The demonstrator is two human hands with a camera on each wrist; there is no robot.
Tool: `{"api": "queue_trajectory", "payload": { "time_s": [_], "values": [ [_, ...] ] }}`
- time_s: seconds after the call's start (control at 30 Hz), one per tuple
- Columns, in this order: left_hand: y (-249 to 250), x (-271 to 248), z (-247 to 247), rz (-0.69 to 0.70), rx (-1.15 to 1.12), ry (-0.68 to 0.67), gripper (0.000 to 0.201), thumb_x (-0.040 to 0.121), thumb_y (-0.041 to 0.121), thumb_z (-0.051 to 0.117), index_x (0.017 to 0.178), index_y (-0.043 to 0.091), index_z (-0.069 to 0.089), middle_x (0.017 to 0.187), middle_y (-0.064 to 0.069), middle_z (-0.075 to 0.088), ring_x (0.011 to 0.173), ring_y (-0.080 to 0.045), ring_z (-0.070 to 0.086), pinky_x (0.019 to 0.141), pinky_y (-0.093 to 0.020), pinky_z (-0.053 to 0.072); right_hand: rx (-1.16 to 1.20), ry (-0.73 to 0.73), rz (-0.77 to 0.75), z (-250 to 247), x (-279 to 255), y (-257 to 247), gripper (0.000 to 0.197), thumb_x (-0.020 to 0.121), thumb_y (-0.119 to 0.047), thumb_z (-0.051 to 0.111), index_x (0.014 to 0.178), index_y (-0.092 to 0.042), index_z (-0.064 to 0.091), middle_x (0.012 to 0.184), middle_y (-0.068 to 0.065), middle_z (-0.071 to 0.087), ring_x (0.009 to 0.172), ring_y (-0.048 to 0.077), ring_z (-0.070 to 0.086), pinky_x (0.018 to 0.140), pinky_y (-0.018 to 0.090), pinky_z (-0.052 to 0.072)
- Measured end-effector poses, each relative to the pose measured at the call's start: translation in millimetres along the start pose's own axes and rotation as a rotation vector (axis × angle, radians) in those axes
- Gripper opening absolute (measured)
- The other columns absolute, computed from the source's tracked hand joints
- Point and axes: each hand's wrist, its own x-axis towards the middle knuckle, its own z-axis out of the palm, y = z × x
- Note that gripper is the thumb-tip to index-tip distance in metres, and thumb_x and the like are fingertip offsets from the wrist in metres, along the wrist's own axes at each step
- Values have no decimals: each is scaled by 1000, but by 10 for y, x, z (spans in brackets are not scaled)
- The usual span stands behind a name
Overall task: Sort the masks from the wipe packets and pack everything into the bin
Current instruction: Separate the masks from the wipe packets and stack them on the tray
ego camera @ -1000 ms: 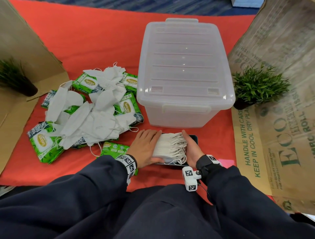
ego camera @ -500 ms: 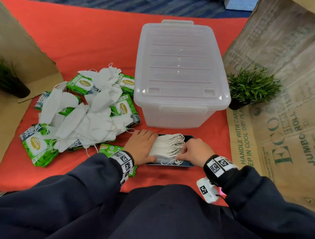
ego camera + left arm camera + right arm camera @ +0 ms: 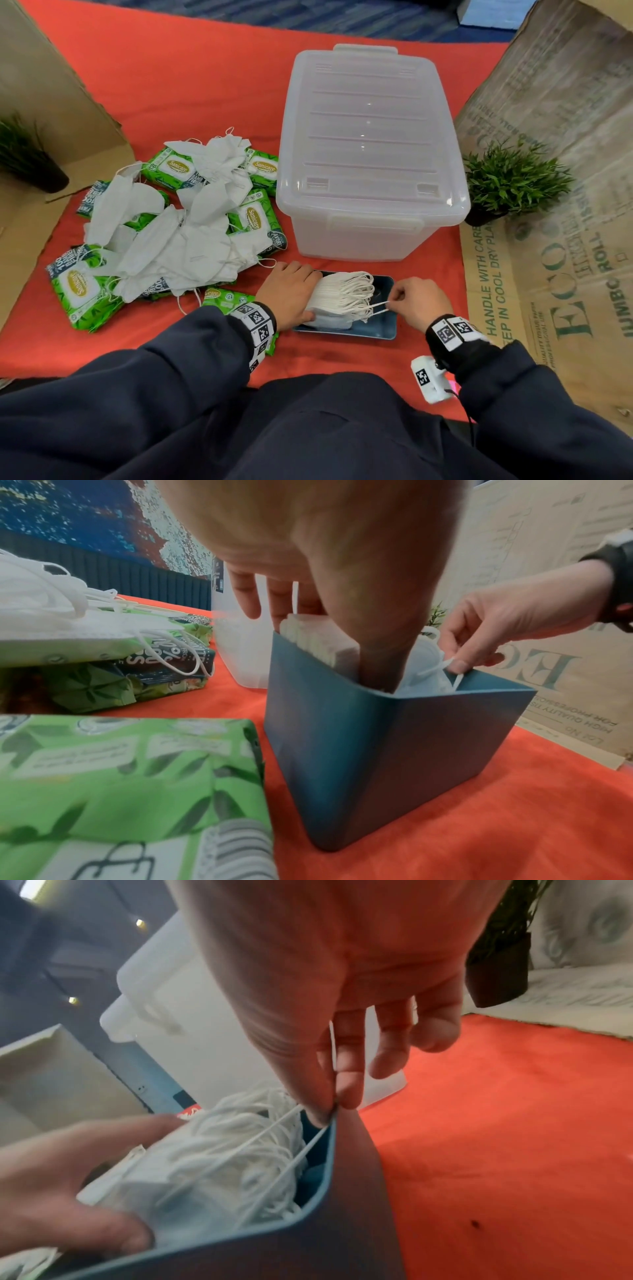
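A small blue box (image 3: 387, 330) (image 3: 394, 750) stands on the red cloth in front of the clear bin (image 3: 370, 137), whose lid is shut. A stack of white masks (image 3: 339, 298) (image 3: 205, 1164) sits in the box. My left hand (image 3: 291, 294) (image 3: 325, 561) grips the stack, thumb down inside the box. My right hand (image 3: 419, 301) (image 3: 342, 988) pinches one ear loop (image 3: 378, 307) (image 3: 274, 1131) at the box's right rim and holds it taut. Loose masks (image 3: 178, 246) lie heaped over green wipe packets (image 3: 78, 291) (image 3: 120, 777) to the left.
Cardboard walls stand at the right (image 3: 565, 240) and at the left (image 3: 34, 102). A potted plant (image 3: 513, 181) sits right of the bin and another (image 3: 27, 161) at the far left. One wipe packet (image 3: 222, 298) lies under my left wrist.
My right hand left the flat side of the stack, turned over, pinched an ear loop and drew it rightward. My left hand has stayed on the stack.
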Motion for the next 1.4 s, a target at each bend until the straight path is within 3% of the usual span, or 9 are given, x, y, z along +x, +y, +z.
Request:
{"api": "queue_trajectory", "payload": {
  "time_s": [0.27, 0.4, 0.53, 0.73, 0.87, 0.97, 1.07, 1.27, 1.4],
  "values": [
    [-25, -5, -48, 13, -24, 34, 83, 63, 70, 65, 127, 19, 55, 113, -1, 58, 100, -25, 52, 85, -43, 42, -82, 111, -58, 219, -138, -47, 19, 74, -53, 79, 71, -37, 71, 101, -12, 45, 100, 16, 40, 80, 35, 30],
    [-54, -55, 13, -28, -42, 66, 117, 63, 81, 64, 152, 9, 39, 143, -10, 48, 125, -30, 49, 103, -48, 42, 45, 243, -42, 217, -206, -99, 22, 75, -59, 77, 75, -38, 70, 103, -15, 44, 100, 12, 38, 84, 36, 34],
    [-89, -115, 17, -75, -150, 64, 128, 68, 95, 49, 160, 9, 25, 157, -11, 36, 140, -30, 38, 116, -49, 33, 254, 297, -169, 137, -201, -243, 16, 81, -44, 78, 92, -35, 71, 101, -13, 52, 99, 12, 48, 90, 36, 44],
    [-323, -269, 61, -267, -535, -66, 145, 52, 91, 70, 164, 19, 12, 167, -4, 17, 152, -22, 20, 125, -41, 22, 367, 223, -345, 86, -111, -659, 21, 86, -41, 74, 105, -32, 71, 113, -12, 65, 106, 8, 59, 98, 35, 47],
    [-577, -491, 122, -363, -743, -53, 137, 52, 87, 75, 161, 23, 24, 161, 0, 29, 148, -17, 29, 121, -32, 26, 171, 54, -466, 198, -16, -974, 54, 95, -52, 63, 141, -25, 58, 151, -2, 52, 141, 17, 44, 119, 33, 29],
    [-788, -663, 171, -418, -842, -37, 132, 47, 89, 73, 157, 26, 35, 150, 3, 48, 136, -13, 48, 116, -34, 37, -83, -99, -449, 356, 48, -1152, 82, 98, -66, 43, 163, -20, 21, 171, 8, 15, 158, 25, 10, 127, 49, 9],
    [-946, -780, 182, -463, -963, -40, 117, 47, 81, 82, 147, 31, 49, 123, 12, 65, 108, -2, 62, 101, -28, 50, -278, -148, -405, 539, 71, -1246, 92, 95, -76, 29, 164, -21, 0, 172, 8, -5, 158, 27, -9, 123, 63, -4],
    [-1352, -891, 14, -441, -1080, -7, 42, 71, 46, 90, 109, 33, 75, 89, 8, 75, 82, -6, 68, 82, -24, 53, -188, 35, -422, 586, 122, -1608, 93, 91, -79, 20, 163, -21, 16, 172, 6, 9, 159, 24, 0, 122, 64, 4],
    [-1959, -868, 29, -518, -819, 230, 39, 80, 45, 81, 113, 27, 72, 114, 8, 63, 105, -8, 60, 96, -29, 46, 8, 20, -534, 469, 314, -2160, 76, 87, -70, 36, 147, -25, 51, 158, 4, 42, 148, 27, 35, 118, 54, 30]
  ]
}}
